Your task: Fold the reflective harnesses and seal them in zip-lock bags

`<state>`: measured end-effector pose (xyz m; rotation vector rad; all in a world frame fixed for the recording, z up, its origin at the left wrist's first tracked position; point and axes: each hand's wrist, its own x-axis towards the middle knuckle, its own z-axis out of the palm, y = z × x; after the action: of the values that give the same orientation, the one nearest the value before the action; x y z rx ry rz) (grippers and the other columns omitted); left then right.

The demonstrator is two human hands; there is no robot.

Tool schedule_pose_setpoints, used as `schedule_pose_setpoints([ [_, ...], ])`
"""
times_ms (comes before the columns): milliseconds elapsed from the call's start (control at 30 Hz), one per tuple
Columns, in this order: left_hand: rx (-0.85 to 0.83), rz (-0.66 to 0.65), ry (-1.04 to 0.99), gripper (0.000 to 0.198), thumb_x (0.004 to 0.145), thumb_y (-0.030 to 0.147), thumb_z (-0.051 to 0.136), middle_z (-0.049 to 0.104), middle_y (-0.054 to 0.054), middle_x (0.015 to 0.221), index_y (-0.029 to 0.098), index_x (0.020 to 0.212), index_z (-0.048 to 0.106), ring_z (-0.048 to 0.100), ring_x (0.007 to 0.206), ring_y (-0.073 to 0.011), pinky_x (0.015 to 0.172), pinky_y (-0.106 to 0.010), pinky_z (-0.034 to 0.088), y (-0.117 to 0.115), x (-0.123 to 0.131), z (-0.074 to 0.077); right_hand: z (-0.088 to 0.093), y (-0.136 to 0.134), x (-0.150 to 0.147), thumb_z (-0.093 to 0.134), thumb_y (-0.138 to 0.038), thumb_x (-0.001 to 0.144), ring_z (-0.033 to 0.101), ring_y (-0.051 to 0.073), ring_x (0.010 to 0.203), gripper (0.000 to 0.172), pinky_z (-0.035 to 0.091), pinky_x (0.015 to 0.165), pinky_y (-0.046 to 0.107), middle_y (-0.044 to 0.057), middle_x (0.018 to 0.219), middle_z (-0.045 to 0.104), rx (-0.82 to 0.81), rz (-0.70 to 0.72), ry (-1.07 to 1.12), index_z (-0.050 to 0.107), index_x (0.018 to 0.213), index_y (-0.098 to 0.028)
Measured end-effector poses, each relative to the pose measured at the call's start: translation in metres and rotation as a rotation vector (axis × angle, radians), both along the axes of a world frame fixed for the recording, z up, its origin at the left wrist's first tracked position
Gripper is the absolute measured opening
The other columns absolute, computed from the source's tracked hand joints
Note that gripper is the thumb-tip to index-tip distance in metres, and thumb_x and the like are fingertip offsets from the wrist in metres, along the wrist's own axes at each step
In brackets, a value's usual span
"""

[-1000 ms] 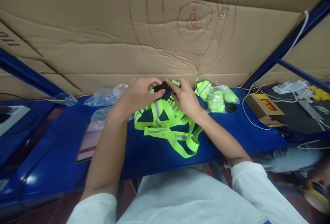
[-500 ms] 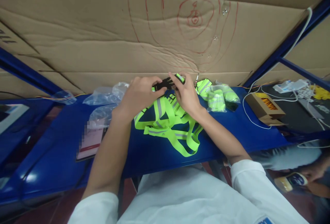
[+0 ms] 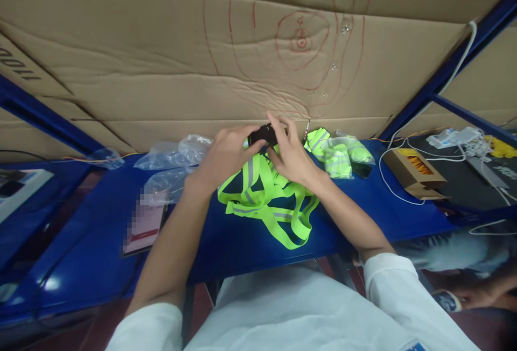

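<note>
My left hand (image 3: 228, 156) pinches one side of a black plastic buckle (image 3: 262, 134) between thumb and fingers. From the other side my right hand (image 3: 294, 158) closes on the same buckle, its fingertips partly covering it. The two halves look pressed together, though the fingers hide part of the joint. Below both hands a neon-yellow reflective strap harness (image 3: 260, 212) with grey stripes lies in loose loops on the blue table (image 3: 230, 246).
Folded yellow reflective straps (image 3: 338, 161), some bagged, lie right of my hands. Crumpled clear plastic bags (image 3: 163, 154) and a pink-screened device (image 3: 145, 227) are at left. An open cardboard box (image 3: 420, 176) and white cables stand right. Cardboard (image 3: 141, 44) backs the table; another person's hand (image 3: 476, 293) holds a container.
My hands have drawn closer together, and the black buckle's prongs, visible between them before, no longer show. The view has shifted slightly. The other person's container has moved lower.
</note>
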<state>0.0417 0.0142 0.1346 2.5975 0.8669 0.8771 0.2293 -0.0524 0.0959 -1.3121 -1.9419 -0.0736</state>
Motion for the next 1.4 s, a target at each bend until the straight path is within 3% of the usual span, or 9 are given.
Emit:
schedule_pose_setpoints([
  [167,0.023,-0.050,-0.009,0.043,0.102,0.040,0.060,0.072,-0.011,0.139,0.024,0.141,0.068,0.067,0.130,-0.0313,0.115,-0.044,0.048,0.004,0.000,0.000,0.003,0.000,0.002,0.055,-0.029,0.102,0.041,0.031,0.152,0.083,0.042,0.124,0.055,0.019,0.159,0.033,-0.054,0.085,0.050,0.008,0.170,-0.026],
  [300,0.041,-0.040,-0.022,0.045,0.101,0.046,0.059,0.074,-0.011,0.133,0.021,0.138,0.068,0.069,0.123,-0.0293,0.111,-0.041,0.049,0.009,-0.012,0.006,0.020,-0.001,0.023,0.074,-0.050,0.092,0.037,0.031,0.156,0.098,0.034,0.129,0.056,0.017,0.166,0.037,-0.077,0.233,0.089,0.019,0.169,-0.026],
  [433,0.068,-0.069,-0.089,0.044,0.100,0.047,0.061,0.073,-0.009,0.134,0.024,0.136,0.068,0.067,0.124,-0.0276,0.112,-0.039,0.049,0.006,-0.018,0.013,0.032,0.001,0.044,0.075,-0.059,0.090,0.045,0.031,0.153,0.079,0.033,0.129,0.055,0.012,0.162,0.050,-0.141,0.306,0.141,0.049,0.156,-0.026],
  [533,0.034,-0.108,-0.185,0.044,0.101,0.049,0.061,0.072,-0.009,0.135,0.024,0.136,0.066,0.065,0.127,-0.0266,0.116,-0.040,0.047,0.003,-0.010,0.011,0.033,0.001,0.044,0.070,-0.063,0.092,0.061,0.031,0.137,0.062,0.045,0.122,0.055,0.009,0.145,0.067,-0.217,0.350,0.232,0.065,0.139,-0.024],
  [767,-0.606,-0.377,-0.528,0.094,0.085,0.085,0.060,0.059,-0.012,0.152,0.036,0.160,0.034,0.063,0.135,-0.0315,0.105,-0.044,0.058,0.013,0.024,-0.019,0.038,-0.007,0.033,0.058,-0.068,0.097,0.073,0.027,0.107,0.051,0.060,0.099,0.045,0.005,0.115,0.078,-0.165,0.197,0.489,0.072,0.119,-0.023],
  [1000,-0.898,-0.419,-0.523,0.089,0.074,0.056,0.088,0.065,-0.011,0.144,0.027,0.150,0.051,0.066,0.130,-0.0329,0.107,-0.045,0.057,0.001,0.029,-0.017,0.036,0.001,0.045,0.068,-0.068,0.091,0.070,0.028,0.113,0.055,0.058,0.105,0.049,0.006,0.118,0.075,-0.108,0.094,0.531,0.070,0.122,-0.023],
  [1167,-0.837,-0.239,-0.479,0.071,0.072,0.051,0.090,0.075,-0.008,0.116,0.023,0.133,0.066,0.074,0.103,-0.0291,0.086,-0.039,0.061,0.001,0.019,-0.007,0.041,-0.006,0.055,0.061,-0.066,0.097,0.068,0.028,0.117,0.056,0.055,0.109,0.048,0.006,0.123,0.075,-0.264,0.215,0.380,0.070,0.129,-0.022],
  [1300,-0.667,-0.257,-0.395,0.069,0.067,0.043,0.096,0.072,-0.007,0.130,0.025,0.128,0.070,0.069,0.120,-0.0302,0.097,-0.037,0.059,0.006,0.004,0.004,0.045,-0.012,0.071,0.066,-0.062,0.095,0.071,0.024,0.091,0.042,0.062,0.091,0.041,0.000,0.095,0.078,-0.495,0.357,0.176,0.078,0.107,-0.024],
  [1400,-0.660,-0.352,-0.488,0.084,0.067,0.040,0.097,0.068,-0.007,0.141,0.030,0.143,0.060,0.066,0.128,-0.0313,0.105,-0.038,0.057,0.006,0.001,0.007,0.047,-0.015,0.073,0.072,-0.059,0.092,0.071,0.024,0.094,0.039,0.062,0.091,0.039,0.001,0.094,0.078,-0.512,0.434,0.179,0.078,0.104,-0.023],
])
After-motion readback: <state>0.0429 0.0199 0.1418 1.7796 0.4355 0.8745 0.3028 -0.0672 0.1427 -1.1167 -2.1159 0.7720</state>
